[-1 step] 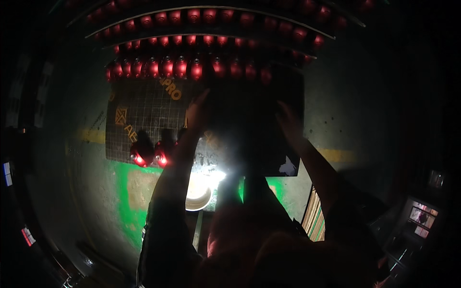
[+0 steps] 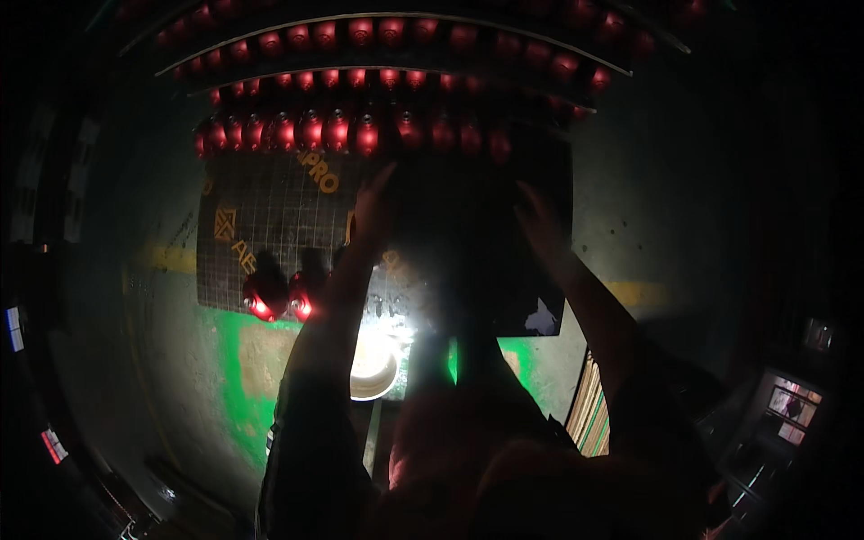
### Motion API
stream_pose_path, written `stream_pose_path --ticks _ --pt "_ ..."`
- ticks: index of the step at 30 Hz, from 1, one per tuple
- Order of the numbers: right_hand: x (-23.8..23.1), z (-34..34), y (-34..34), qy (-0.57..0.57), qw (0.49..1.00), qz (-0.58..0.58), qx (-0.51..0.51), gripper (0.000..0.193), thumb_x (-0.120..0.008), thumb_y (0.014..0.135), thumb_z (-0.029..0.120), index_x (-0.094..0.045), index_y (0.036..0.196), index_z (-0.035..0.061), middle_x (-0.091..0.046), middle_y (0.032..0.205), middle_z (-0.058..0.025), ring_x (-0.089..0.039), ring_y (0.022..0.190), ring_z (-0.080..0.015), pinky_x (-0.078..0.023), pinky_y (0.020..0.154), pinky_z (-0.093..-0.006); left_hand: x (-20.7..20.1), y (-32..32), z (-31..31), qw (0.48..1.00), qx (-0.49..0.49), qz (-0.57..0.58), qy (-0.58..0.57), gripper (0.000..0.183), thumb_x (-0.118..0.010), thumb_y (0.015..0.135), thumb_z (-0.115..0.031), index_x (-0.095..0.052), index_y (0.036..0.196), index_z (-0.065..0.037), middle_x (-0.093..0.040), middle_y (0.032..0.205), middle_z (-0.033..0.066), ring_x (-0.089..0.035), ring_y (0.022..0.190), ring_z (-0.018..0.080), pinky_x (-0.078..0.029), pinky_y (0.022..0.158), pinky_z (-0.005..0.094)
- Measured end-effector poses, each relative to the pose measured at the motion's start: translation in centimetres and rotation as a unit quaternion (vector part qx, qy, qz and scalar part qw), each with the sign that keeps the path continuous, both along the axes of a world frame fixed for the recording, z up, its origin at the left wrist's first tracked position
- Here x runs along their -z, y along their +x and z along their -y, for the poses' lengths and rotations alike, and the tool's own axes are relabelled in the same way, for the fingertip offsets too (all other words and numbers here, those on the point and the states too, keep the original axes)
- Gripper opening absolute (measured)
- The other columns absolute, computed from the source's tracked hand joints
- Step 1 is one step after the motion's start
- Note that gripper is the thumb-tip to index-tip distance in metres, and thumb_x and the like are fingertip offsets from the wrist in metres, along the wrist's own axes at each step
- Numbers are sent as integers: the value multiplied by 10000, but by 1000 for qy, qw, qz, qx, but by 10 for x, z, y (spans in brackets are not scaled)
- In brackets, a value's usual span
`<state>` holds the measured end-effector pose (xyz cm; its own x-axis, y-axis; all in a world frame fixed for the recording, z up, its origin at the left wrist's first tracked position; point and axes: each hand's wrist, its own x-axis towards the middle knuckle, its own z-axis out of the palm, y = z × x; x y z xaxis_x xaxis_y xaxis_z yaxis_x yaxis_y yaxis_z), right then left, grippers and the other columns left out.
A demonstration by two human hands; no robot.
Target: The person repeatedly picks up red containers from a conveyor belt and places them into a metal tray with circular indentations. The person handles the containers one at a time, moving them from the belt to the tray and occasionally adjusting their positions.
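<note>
My left hand reaches forward over a dark board with a light grid and yellow print. Its fingers stretch away from me, with nothing visible in them. To the right, my right hand hovers at or over the board's dark side, fingers extended and apart. Deep shadow fills the space between both hands, and whether anything lies there I cannot make out. Beyond the hands stands a row of glossy red rounded objects. Two more red ones, a left one and a right one, rest on the near edge beside my left forearm.
Racks with more red objects rise at the back. A bright lamp shines in or by a round pale container near my legs. Flat stacked sheets stand at lower right. The floor has green patches and a yellow line.
Both hands keep nearly the same pose; the fingers of my right hand sit very slightly farther forward. The board and red objects shift a little in view.
</note>
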<state>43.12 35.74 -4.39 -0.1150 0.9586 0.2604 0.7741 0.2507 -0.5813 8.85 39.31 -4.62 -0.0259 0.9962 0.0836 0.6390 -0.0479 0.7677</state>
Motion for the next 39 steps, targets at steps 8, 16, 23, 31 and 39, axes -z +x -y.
stream_pose_path --ticks 8,16,23,31,39 --pt "106 -156 -36 -73 965 196 155 646 -691 820 192 -449 1411 286 -388 1438 -252 -386 1305 -477 -415 1050 -519 74 60 -135 989 -15 -147 -17 586 -629 862 -269 -453 1421 -251 -370 1459 288 -454 1237 535 -459 995 524" --pt "106 -148 -36 -81 981 18 173 706 -755 787 134 -453 1386 355 -293 1465 -211 -367 1308 -454 -405 1058 -493 83 97 -156 977 -159 -112 -83 446 -554 916 -365 -486 1354 -317 -203 1548 255 -443 1258 497 -498 914 545" --pt "98 -138 18 -58 984 -109 130 639 -723 808 107 -490 1395 205 -454 1377 -175 -408 1302 -359 -351 1104 -414 58 78 -116 985 -163 -45 -30 485 -666 831 -256 -542 1300 -265 -341 1489 199 -457 1278 418 -447 986 505" --pt "19 33 76 -354 700 -614 92 753 -634 793 174 -351 1490 153 -416 1465 -117 -379 1369 -311 -345 1130 -479 -29 -15 145 868 -165 455 -112 771 -623 710 -12 -401 1448 -16 -403 1479 139 -332 1398 265 -218 1177 408" --pt "24 189 -66 -621 406 -670 -32 645 -653 888 349 -405 1432 106 -501 1369 -96 -504 1243 -251 -451 1031 -435 -58 -40 389 588 -285 744 -138 665 -528 872 -227 -340 1475 -20 -445 1438 174 -479 1276 304 -393 1068 453"
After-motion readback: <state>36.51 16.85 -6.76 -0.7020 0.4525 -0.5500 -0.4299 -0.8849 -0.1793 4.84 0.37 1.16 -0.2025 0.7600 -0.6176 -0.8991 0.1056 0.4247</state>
